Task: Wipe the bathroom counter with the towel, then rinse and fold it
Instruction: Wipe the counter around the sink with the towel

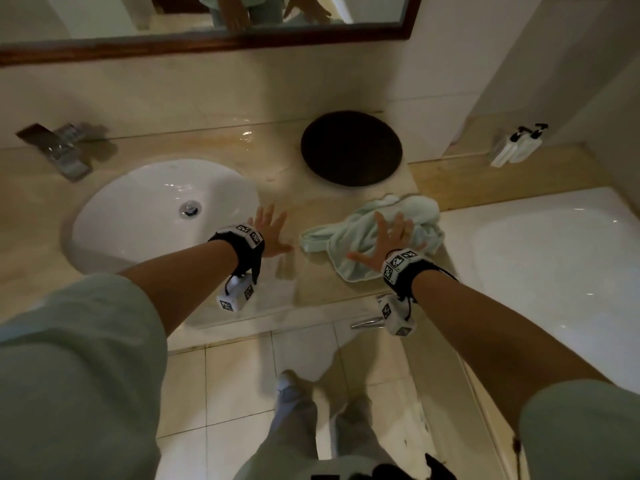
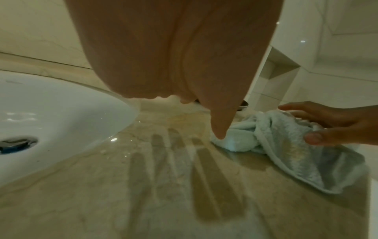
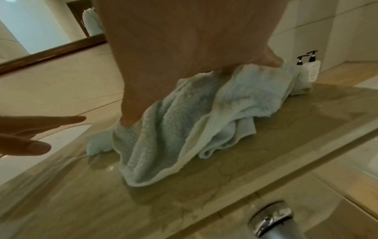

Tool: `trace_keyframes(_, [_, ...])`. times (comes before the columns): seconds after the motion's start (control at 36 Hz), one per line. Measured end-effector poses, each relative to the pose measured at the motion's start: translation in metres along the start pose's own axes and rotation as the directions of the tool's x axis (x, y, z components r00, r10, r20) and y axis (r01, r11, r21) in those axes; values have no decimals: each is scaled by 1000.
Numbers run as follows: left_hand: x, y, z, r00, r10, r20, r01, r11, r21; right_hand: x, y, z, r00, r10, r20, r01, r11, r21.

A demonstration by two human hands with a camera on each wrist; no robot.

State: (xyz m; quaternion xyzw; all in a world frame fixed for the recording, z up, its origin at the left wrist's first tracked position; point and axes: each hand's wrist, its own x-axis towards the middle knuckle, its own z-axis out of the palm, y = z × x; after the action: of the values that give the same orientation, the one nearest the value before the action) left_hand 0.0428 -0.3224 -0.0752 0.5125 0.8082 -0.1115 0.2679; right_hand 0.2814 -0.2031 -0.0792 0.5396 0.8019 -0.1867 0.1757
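A crumpled pale green towel [image 1: 356, 237] [image 2: 286, 142] [image 3: 184, 122] lies on the beige marble counter [image 1: 284, 174] near its right end. My right hand [image 1: 388, 237] presses flat on top of the towel with fingers spread. My left hand [image 1: 270, 230] hovers with fingers spread just above the bare wet counter [image 2: 143, 177], between the towel and the white sink [image 1: 156, 216], apart from the towel. The left thumb [image 2: 219, 129] points down toward the towel's edge.
A chrome faucet [image 1: 59, 150] stands behind the sink at the left. A dark round tray [image 1: 351, 148] sits at the back of the counter. A white bathtub [image 1: 554, 258] adjoins the counter's right end, with pump bottles [image 1: 516, 145] on its ledge. A mirror [image 1: 207, 15] hangs above.
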Motion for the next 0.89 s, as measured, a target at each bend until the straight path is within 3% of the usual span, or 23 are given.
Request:
trace_keyframes(0.25, [22,-6,-6,996,89,24,-89,996,13,4,-17,0,994,108,-17,-109,989,-96])
trace_keyframes(0.5, [36,-2,0,981,168,94,-168,986,-4,21,-24,-13,987,140,78,-135,989,-62])
trace_keyframes(0.61, [48,2,2,980,163,114,-162,987,-17,23,-23,-13,988,139,60,-137,990,-44])
trace_keyframes(0.89, [61,9,15,993,110,32,-110,994,-8,35,-19,-8,990,137,25,-135,989,-56])
